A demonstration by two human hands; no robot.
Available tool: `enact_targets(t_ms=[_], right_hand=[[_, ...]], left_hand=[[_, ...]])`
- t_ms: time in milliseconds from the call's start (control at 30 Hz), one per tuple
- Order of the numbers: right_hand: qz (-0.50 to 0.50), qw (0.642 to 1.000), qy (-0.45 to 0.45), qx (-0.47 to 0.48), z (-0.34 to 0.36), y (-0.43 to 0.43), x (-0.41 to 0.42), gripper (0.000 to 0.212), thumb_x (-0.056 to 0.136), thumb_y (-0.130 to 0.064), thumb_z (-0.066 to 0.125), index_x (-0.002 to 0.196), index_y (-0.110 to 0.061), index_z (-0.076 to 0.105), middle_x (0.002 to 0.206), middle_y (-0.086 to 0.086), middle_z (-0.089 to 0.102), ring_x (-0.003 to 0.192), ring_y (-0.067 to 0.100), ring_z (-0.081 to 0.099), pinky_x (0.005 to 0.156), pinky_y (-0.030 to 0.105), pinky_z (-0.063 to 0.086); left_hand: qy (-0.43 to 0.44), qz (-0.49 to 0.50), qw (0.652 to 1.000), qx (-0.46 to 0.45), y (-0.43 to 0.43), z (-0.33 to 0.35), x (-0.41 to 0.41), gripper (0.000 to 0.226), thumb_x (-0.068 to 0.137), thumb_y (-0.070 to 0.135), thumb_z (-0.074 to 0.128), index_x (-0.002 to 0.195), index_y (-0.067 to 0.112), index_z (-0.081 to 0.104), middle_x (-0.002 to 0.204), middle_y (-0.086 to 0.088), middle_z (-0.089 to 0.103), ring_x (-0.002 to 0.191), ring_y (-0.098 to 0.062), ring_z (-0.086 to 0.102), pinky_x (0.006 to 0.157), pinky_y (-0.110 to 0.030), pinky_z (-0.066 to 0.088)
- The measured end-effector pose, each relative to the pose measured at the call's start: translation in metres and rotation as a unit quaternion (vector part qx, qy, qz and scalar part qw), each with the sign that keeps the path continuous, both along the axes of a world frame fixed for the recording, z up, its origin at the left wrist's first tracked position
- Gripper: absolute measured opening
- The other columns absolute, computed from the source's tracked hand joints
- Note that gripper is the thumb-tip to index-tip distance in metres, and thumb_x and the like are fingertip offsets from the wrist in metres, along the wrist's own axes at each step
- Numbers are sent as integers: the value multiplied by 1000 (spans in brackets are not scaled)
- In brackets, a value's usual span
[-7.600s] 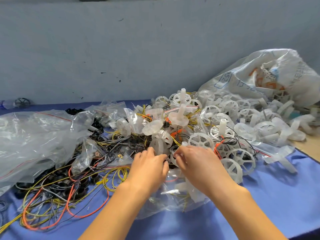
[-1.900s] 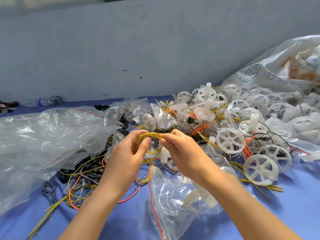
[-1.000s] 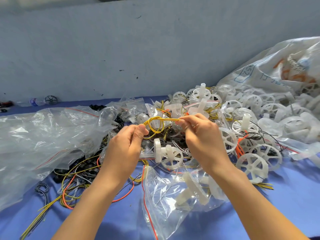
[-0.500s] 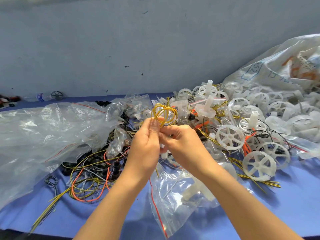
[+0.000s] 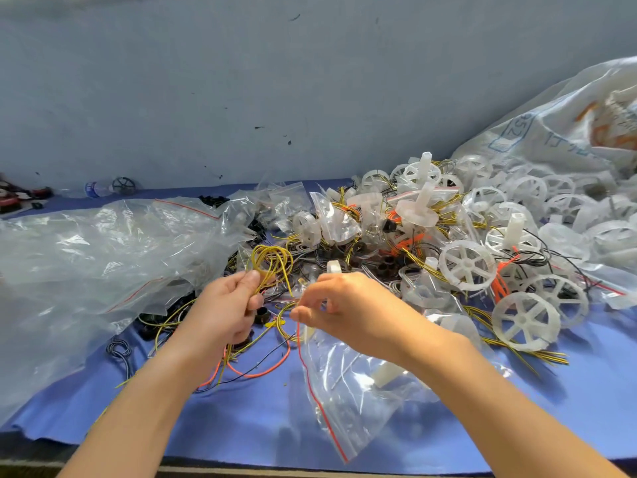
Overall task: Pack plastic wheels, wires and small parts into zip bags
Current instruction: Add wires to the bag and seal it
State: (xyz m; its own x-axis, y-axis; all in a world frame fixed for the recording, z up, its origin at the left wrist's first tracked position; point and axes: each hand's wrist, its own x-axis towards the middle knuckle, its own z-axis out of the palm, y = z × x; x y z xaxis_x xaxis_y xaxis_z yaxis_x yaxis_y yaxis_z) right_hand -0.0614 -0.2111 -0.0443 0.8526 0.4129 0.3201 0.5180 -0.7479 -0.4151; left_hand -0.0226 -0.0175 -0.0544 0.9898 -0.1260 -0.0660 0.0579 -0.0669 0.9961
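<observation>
Seen from the person's head, two bare arms reach over a blue tabletop (image 5: 241, 419) crowded with parts. The left hand (image 5: 227, 308) has its grip closed, thumb and fingers pinching the base of a coil of yellow wire (image 5: 270, 260) held up just above the clutter. The right hand (image 5: 348, 308) is just beside it, fingers curled, thumb and forefinger close together at the red-striped mouth of a clear zip bag (image 5: 344, 391). Whether they grip the plastic cannot be told. The bag lies flat under the right wrist, with a white plastic part (image 5: 386, 370) inside.

Loose wires (image 5: 255, 367) in yellow, orange and black sprawl beneath both hands. A large clear plastic bag (image 5: 86, 263) billows on the left. To the right, white plastic wheels (image 5: 465, 263) are heaped with more wires and small bags, spilling from a woven sack (image 5: 568, 125). Small black rings (image 5: 386, 260) lie behind the hands.
</observation>
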Motion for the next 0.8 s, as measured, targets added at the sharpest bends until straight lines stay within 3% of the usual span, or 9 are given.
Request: enact_targets(t_ms=[100,233,333,367,433,567,633,733,800], right_hand=[[-13,999,17,-32,-2,-2,-1,18,98,-31,55,106,-29,71,92,-10,56,77,11,49,70,28,41],[31,994,20,-100,-3,-6,-4,56,92,2,46,122,-42,64,131,-9,53,112,19,51,92,34,41],[60,984,-11,-165,-14,0,-11,57,89,-1,48,117,-48,63,145,-12,41,123,17,41,97,35,36],[63,983,-19,-169,-17,0,-13,50,89,-4,50,111,-47,66,146,-12,41,124,16,40,97,37,36],[55,985,-39,-159,-20,-3,-15,33,89,-12,54,98,-40,69,142,-10,45,122,16,42,95,37,37],[20,995,-84,-50,-21,-10,-14,21,86,-8,60,84,-29,66,119,-6,57,100,18,52,85,40,44],[20,996,-91,10,-19,-9,-14,22,85,-3,61,85,-25,65,112,-4,58,93,17,55,81,39,47],[26,994,-90,47,-16,-7,-15,20,86,-4,60,87,-24,63,108,-3,57,90,20,58,79,41,48],[30,994,-94,54,-15,-4,-17,19,85,-6,60,86,-24,63,105,-4,58,88,21,59,77,42,48]], left_hand=[[67,-26,997,-33,13,0,4,31,104,24,40,109,8,66,52,8,33,36,-3,19,33,-10,17],[122,-101,987,8,40,-2,-1,32,100,19,45,105,3,73,59,4,37,44,-7,23,35,-16,23],[131,-170,973,87,59,-2,-12,27,91,26,58,86,3,70,60,3,36,47,-10,23,38,-19,24],[128,-197,965,116,63,0,-15,24,87,30,64,72,10,63,60,3,35,48,-11,22,40,-20,25],[122,-241,950,155,67,4,-20,31,85,30,70,64,17,51,60,3,32,48,-12,22,42,-21,27],[133,-325,921,167,50,7,-27,34,88,35,62,90,1,55,64,1,31,48,-12,22,41,-22,33],[123,-358,912,155,33,8,-31,25,95,31,58,83,10,55,65,1,32,48,-12,23,42,-21,34],[125,-350,923,99,7,7,-31,29,100,24,52,72,22,58,64,1,38,48,-10,24,40,-18,30],[136,-313,938,56,-12,2,-32,29,101,17,48,76,19,61,62,2,45,45,-7,27,37,-15,29]])
